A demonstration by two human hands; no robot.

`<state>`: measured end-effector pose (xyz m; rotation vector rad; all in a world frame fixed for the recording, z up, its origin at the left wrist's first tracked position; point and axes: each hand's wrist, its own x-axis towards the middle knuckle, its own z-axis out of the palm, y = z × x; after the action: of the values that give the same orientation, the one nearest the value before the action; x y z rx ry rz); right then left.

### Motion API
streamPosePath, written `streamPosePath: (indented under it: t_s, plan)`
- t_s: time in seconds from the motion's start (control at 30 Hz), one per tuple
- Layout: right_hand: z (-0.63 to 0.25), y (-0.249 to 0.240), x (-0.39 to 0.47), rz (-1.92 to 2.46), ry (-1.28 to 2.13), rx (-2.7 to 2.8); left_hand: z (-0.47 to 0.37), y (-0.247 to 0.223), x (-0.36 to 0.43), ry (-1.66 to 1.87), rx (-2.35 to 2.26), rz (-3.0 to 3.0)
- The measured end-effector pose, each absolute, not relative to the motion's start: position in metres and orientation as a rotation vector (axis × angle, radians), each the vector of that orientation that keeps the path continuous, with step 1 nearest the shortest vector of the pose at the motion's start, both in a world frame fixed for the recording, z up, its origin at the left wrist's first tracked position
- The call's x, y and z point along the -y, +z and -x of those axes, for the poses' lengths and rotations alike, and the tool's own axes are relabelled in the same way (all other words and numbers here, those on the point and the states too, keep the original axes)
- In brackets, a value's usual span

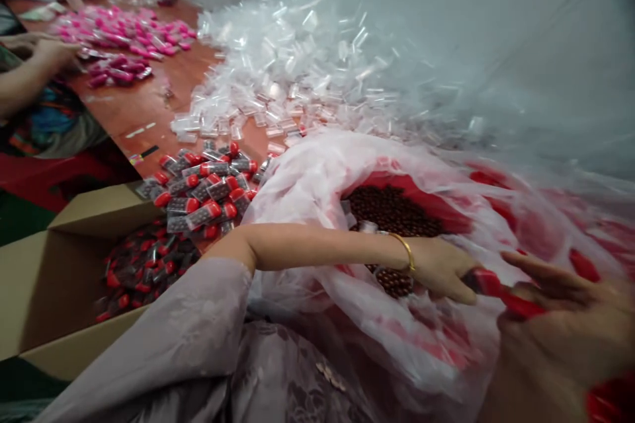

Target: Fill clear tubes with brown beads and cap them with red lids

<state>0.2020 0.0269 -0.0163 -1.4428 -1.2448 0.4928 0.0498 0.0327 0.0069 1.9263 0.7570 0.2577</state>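
Observation:
My left hand point(441, 269), with a gold bangle at its wrist, reaches across a plastic-lined bag point(307, 178) holding dark brown beads point(391, 208). Its fingers are closed on a small bead-filled container point(472, 279). A red cap point(520, 305) lies between the thumb and fingers of my right hand point(570, 317), right by the container's end. Motion blurs both hands, and whether cap and container are joined is hard to tell. Some clear plastic lies on the beads under my left wrist.
Filled red-capped containers point(203, 195) are piled left of the bag, with more inside a cardboard box point(74, 211). Clear empty containers point(297, 66) form a heap behind. Pink-capped items point(129, 33) lie at the back left, near another person's hands point(49, 53).

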Motion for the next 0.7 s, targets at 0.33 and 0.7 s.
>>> streamPosePath:
  t_s: [0.33, 0.7]
  plan:
    - [-0.176, -0.029, -0.031, 1.438, 0.963, 1.744, -0.058, -0.013, -0.015, 0.125, -1.0, -2.317]
    - [-0.189, -0.003, -0.02, 1.301, 0.529, 1.328, -0.058, 0.009, -0.014, 0.294, -1.179, -2.442]
